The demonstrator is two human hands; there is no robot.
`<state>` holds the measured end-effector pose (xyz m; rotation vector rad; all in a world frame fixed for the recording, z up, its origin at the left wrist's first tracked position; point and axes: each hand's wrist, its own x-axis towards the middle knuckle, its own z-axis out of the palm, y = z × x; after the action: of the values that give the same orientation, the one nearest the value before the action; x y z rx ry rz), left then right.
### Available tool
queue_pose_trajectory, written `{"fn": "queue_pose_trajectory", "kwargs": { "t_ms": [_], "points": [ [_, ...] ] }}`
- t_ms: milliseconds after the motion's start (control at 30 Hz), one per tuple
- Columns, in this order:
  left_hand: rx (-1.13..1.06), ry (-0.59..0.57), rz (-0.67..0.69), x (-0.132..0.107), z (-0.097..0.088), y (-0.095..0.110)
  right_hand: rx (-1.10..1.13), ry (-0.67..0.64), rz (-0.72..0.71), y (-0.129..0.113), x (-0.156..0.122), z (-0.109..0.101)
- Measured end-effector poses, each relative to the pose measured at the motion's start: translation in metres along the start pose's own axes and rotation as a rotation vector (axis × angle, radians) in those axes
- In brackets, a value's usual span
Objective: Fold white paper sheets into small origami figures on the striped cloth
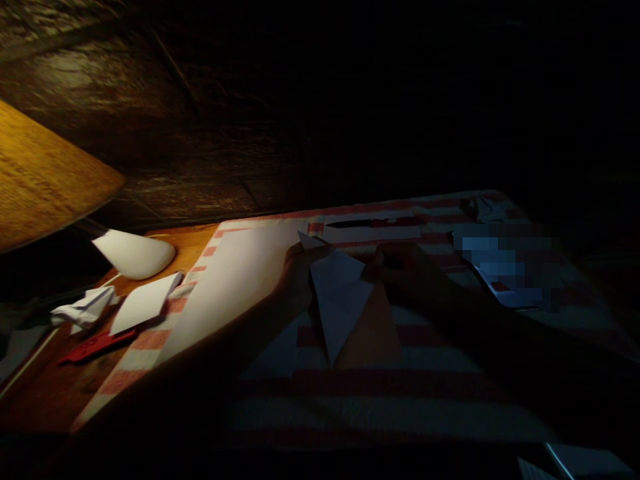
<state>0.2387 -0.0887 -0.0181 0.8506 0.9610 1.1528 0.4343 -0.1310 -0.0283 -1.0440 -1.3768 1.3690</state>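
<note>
Between my two hands is a folded sheet of white paper (343,293), creased into a kite-like shape whose point hangs down toward me. My left hand (300,270) is closed on its upper left edge, and a thin paper tip sticks up past the fingers. The fingers of my right hand (395,267) pinch its right corner. Under the folded paper lies a brownish flat sheet (375,330). Another piece of pale paper (275,353) rests on the cloth below my left forearm. Deep shadow hides most finger detail.
A striped red and white cloth (430,413) covers the table. Large white paper (230,280) lies left, a dark-bladed knife (360,223) behind. A lamp base (137,253), folded paper (145,303), crumpled paper (85,310) and a red object (100,345) stand far left. A lit screen (493,260) is right.
</note>
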Motion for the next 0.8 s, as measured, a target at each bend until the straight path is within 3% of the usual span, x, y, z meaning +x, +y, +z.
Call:
{"fn": "queue_pose_trajectory", "kwargs": {
  "t_ms": [367,533,800],
  "points": [
    [-0.075,0.022,-0.042,0.008,-0.004,0.001,0.036,-0.019,0.07,0.002,-0.002,0.001],
    [-0.075,-0.006,-0.001,0.009,-0.004,0.0,0.098,-0.106,0.056,0.0,-0.003,0.003],
    [0.171,-0.141,0.051,-0.003,-0.001,0.001,-0.047,-0.035,-0.021,0.004,-0.003,0.003]
  ]
}}
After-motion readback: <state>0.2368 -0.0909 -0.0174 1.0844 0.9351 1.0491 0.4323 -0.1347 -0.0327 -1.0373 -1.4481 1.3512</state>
